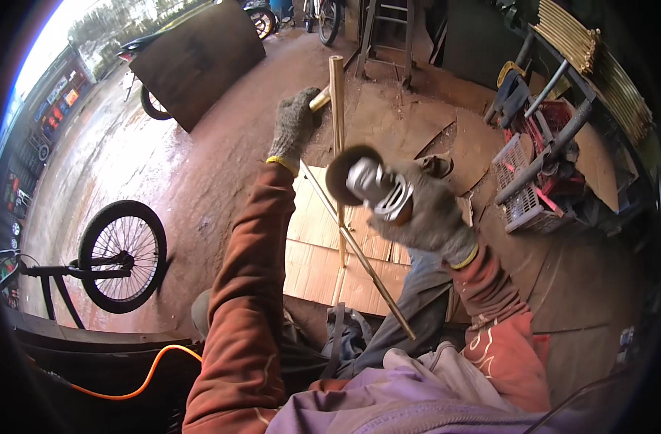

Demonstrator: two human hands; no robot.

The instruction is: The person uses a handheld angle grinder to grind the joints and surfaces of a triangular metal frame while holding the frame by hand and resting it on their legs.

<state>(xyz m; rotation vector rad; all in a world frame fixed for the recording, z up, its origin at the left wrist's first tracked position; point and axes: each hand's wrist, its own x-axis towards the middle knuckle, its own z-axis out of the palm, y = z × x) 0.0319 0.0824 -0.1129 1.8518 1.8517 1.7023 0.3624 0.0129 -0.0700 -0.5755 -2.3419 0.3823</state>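
Observation:
My left hand (294, 124), in a grey knit glove with a yellow cuff, is closed on the short side stub of a gold-coloured metal tube frame (337, 101). One tube of the frame stands up in front of me, and a long thin bar (377, 278) slants across its lower part toward my leg. In my right hand (433, 217), gloved the same way, is an angle grinder (376, 182) with a silver head. Its dark round disc (339, 173) is beside the upright tube; whether they touch I cannot tell. My fingers hide most of the grinder's body.
Flattened cardboard (316, 278) lies on the floor under the frame. At left is a bicycle wheel (124, 257), with an orange cord (153, 369) below it. Plastic crates (522, 181) and a rack of gold tubes (605, 72) stand at right. A ladder (388, 36) is behind.

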